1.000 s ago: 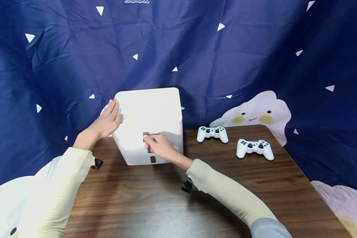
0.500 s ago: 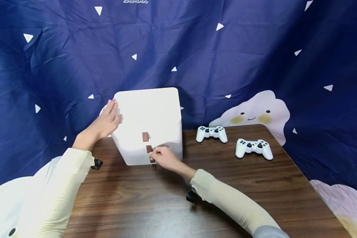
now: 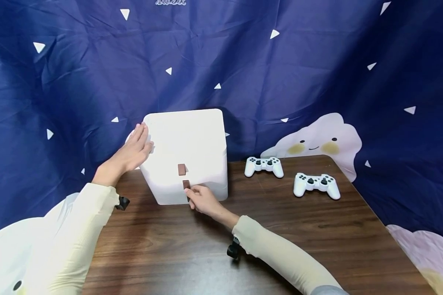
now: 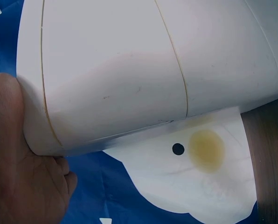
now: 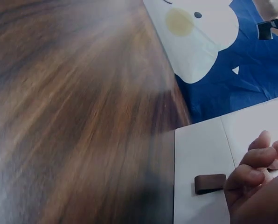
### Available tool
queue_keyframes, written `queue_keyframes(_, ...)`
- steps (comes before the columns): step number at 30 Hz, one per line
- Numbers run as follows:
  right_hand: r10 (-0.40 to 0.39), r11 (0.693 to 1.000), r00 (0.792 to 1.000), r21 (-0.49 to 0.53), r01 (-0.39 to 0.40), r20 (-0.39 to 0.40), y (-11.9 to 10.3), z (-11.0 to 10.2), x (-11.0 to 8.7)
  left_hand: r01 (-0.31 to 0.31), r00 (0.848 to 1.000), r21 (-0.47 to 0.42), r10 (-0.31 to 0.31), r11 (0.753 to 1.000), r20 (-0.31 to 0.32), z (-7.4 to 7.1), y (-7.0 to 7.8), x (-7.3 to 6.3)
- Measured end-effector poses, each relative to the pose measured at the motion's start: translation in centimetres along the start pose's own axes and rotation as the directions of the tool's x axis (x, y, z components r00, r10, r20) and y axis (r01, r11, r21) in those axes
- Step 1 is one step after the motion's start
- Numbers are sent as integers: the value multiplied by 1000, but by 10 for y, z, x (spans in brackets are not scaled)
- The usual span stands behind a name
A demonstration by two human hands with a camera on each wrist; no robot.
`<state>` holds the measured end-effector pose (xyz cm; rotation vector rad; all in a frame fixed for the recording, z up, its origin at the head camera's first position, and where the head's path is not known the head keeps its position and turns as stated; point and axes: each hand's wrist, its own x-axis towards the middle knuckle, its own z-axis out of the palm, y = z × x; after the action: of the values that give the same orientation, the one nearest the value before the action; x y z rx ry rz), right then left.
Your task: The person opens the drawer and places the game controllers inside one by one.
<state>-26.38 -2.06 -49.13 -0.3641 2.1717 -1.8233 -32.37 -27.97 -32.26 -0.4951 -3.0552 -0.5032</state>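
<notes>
A white drawer box [image 3: 186,139] stands at the back of the table, with brown pull tabs down its front. My left hand [image 3: 131,151] rests on its upper left edge with straight fingers; the left wrist view shows that hand [image 4: 27,182] against the box's side [image 4: 115,79]. With curled fingers, my right hand [image 3: 204,200] pinches the middle pull tab [image 3: 186,184], partly covering it. Above lies the top tab [image 3: 181,169], untouched. In the right wrist view the lowest tab [image 5: 210,183] sticks out as a loop beside my curled fingers [image 5: 251,175].
Two white game controllers, one nearer the box [image 3: 263,166] and one farther right [image 3: 316,185], lie on the dark wooden table [image 3: 162,250]. A blue cloth [image 3: 192,53] with white triangles and clouds hangs close behind the box.
My right hand has left the top tab and moved down the front to the middle tab, where it now pinches. The left hand stays on the box.
</notes>
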Motion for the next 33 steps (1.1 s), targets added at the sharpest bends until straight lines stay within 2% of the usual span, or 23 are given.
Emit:
queue_keyframes(5, 16, 994, 1000, 111, -13, -25, 1, 3, 0, -1, 1000, 3, 1, 1000, 1, -1, -1, 2)
queue_keyframes(10, 34, 986, 999, 164, -28, -33, -1, 5, 0, -4, 1000, 3, 4, 1000, 4, 0, -2, 3)
queue_keyframes(19, 93, 983, 996, 158, -89, -13, -13, 2, 3, 2, 1000, 8, -2, 1000, 4, 0, -1, 2)
queue_keyframes(24, 98, 982, 995, 160, -98, 5, -16, 1, 3, -6, 1000, 2, 6, 1000, 3, 1, -2, 3)
queue_keyframes(33, 110, 980, 993, 161, -114, 33, -19, 9, -20, -3, 1000, 15, 3, 1000, 2, 2, -3, 2)
